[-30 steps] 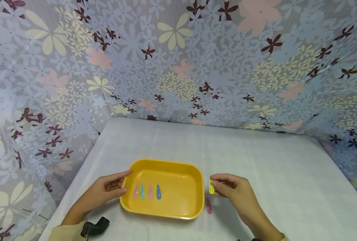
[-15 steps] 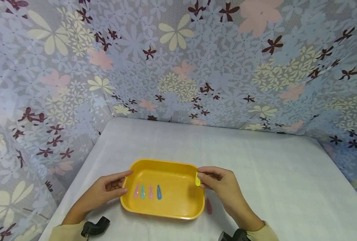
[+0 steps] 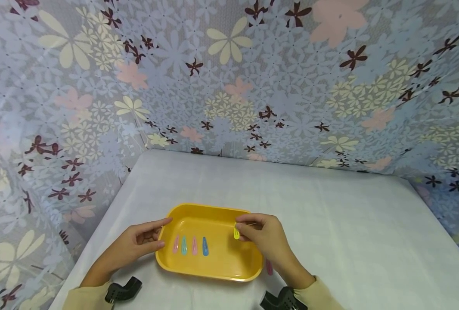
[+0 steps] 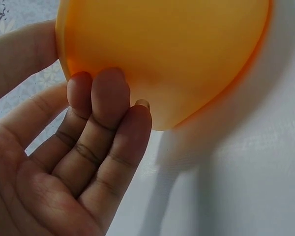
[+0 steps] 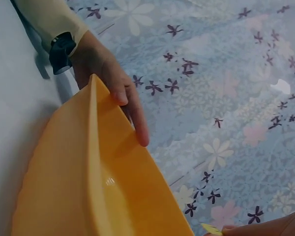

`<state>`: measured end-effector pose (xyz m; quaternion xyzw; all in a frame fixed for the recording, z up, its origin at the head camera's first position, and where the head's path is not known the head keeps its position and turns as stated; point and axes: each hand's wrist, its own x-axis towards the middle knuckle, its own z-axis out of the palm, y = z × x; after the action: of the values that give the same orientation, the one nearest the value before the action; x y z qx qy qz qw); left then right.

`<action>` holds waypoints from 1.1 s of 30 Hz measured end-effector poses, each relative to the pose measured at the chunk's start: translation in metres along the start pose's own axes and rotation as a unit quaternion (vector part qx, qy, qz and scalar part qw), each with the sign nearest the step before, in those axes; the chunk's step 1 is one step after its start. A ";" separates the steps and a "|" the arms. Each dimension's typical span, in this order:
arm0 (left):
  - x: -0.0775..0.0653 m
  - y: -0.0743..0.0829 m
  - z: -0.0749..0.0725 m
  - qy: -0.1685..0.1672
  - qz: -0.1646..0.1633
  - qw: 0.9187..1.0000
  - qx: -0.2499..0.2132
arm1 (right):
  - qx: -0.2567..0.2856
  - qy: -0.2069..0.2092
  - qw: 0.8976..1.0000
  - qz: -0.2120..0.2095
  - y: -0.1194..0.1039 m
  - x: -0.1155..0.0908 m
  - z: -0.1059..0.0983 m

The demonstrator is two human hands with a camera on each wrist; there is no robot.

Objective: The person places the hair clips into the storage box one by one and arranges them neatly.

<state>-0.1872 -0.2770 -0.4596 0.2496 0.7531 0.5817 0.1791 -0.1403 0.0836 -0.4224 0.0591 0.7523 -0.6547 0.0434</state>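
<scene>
A yellow plastic tray [image 3: 223, 260] lies on the white-covered table. At its left end my left hand [image 3: 136, 242] grips the rim, and in the left wrist view the curled fingertips [image 4: 110, 93] rest against the outer wall. My right hand [image 3: 268, 236] pinches a bright yellow snap hair clip [image 3: 236, 231] between thumb and fingers, over the tray's right part. On the tray floor, toward the left, a row holds a pink clip [image 3: 176, 244], a mint clip [image 3: 184, 246], another pink clip [image 3: 194, 245] and a blue clip [image 3: 205, 246].
A darker pink hair clip [image 3: 269, 267] lies on the table just outside the tray's right end, partly hidden by the right wrist. Floral fabric [image 3: 229, 86] hangs behind and beside the table [image 3: 349, 228]. Black wrist-worn devices [image 3: 124, 289] show at both sleeves.
My right hand has carried the yellow clip leftward, from beyond the tray's right end to above its inside. The left hand, tray and row of clips have stayed in place.
</scene>
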 end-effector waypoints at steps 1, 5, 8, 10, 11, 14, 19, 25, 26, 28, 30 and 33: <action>0.000 0.000 0.000 0.000 0.000 1.000 -0.001 | -0.012 -0.002 1.000 -0.005 0.000 0.001 0.002; -0.001 -0.001 0.001 0.003 -0.001 1.000 -0.003 | -0.057 -0.021 0.998 -0.025 0.001 0.002 0.012; -0.001 0.000 0.001 0.003 0.001 1.000 -0.004 | -0.084 -0.038 0.995 -0.046 0.002 0.001 0.019; -0.001 0.000 0.001 0.003 0.003 1.000 -0.003 | -0.106 -0.045 0.991 -0.065 0.002 0.001 0.024; -0.001 0.000 0.001 0.003 0.004 1.000 -0.003 | -0.121 -0.048 0.989 -0.077 0.002 0.001 0.027; 0.001 0.000 0.001 0.004 0.009 1.000 0.002 | -0.161 -0.057 0.980 -0.099 0.002 0.002 0.033; 0.002 0.003 0.000 0.003 0.010 1.000 0.005 | -0.218 -0.068 0.967 -0.110 -0.002 0.006 0.039; -0.001 0.002 0.000 0.003 0.008 1.000 0.001 | -0.265 -0.077 0.955 -0.107 -0.005 0.012 0.045; -0.001 0.002 0.000 0.004 0.009 1.000 0.003 | -0.270 -0.079 0.954 -0.108 -0.004 0.013 0.047; -0.001 0.001 0.000 0.004 0.010 1.000 0.003 | -0.278 -0.080 0.951 -0.111 -0.002 0.016 0.050; -0.001 0.001 0.000 0.004 0.012 1.000 0.005 | -0.285 -0.081 0.948 -0.114 0.001 0.018 0.053; -0.001 0.001 0.000 0.004 0.014 1.000 0.006 | -0.290 -0.087 0.946 -0.113 0.003 0.021 0.058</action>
<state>-0.1865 -0.2773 -0.4585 0.2589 0.7537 0.5809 0.1660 -0.1612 0.0274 -0.4367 -0.0986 0.9047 -0.4116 0.0495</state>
